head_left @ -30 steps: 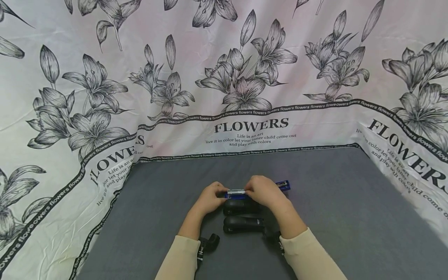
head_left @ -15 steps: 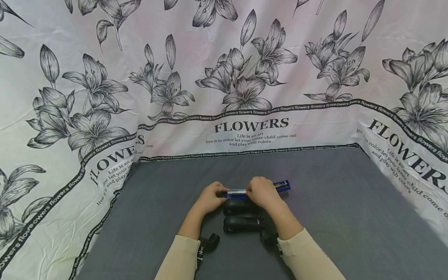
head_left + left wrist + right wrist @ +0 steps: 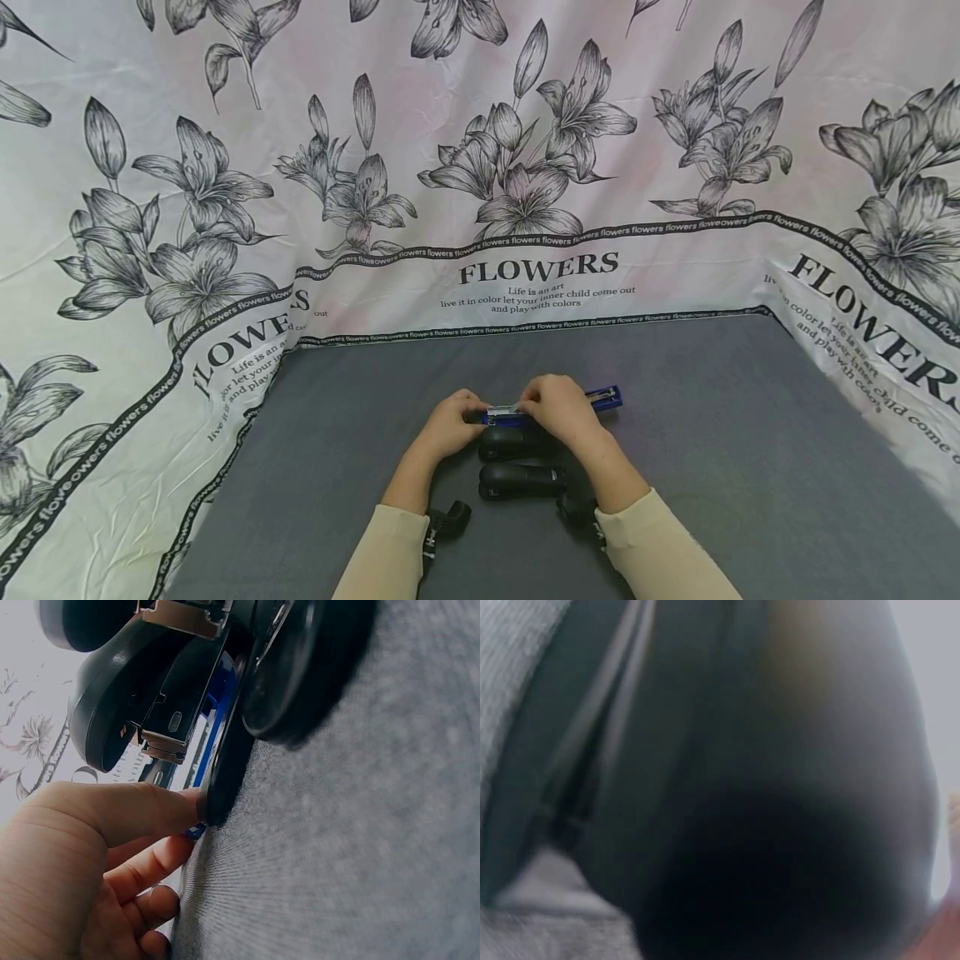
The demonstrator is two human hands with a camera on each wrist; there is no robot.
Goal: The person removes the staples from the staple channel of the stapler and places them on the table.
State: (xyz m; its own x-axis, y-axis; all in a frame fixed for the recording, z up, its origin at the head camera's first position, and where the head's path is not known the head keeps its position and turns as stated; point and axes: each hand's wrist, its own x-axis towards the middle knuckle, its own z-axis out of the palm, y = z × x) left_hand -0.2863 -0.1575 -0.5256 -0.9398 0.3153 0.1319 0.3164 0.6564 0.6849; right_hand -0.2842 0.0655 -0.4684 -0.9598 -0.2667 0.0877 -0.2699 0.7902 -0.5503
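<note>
The left hand [image 3: 452, 423] pinches one end of the opened, long blue-and-silver metal stapler [image 3: 504, 420], presumably steadying it; the right hand [image 3: 561, 408] covers its middle, grip hidden. Two rounded black plastic staplers [image 3: 522, 482] lie nearer, on the grey cloth-topped desk [image 3: 720, 442].

Your head camera looks forward and down from above, far enough back to frame your left hand [image 3: 452, 425], right hand [image 3: 561, 408], gray table [image 3: 720, 433] and flowered cloth [image 3: 375, 304]. Your left wrist camera sits low and close, turned sideways, looking past your thumb [image 3: 150, 806] along the table; it shares your left hand, black staplers [image 3: 112, 690], blue stapler [image 3: 221, 694] and cloth with the head view. Your right wrist camera, also sideways, is so near that a blurred dark shape [image 3: 780, 787] fills most of its view.
</note>
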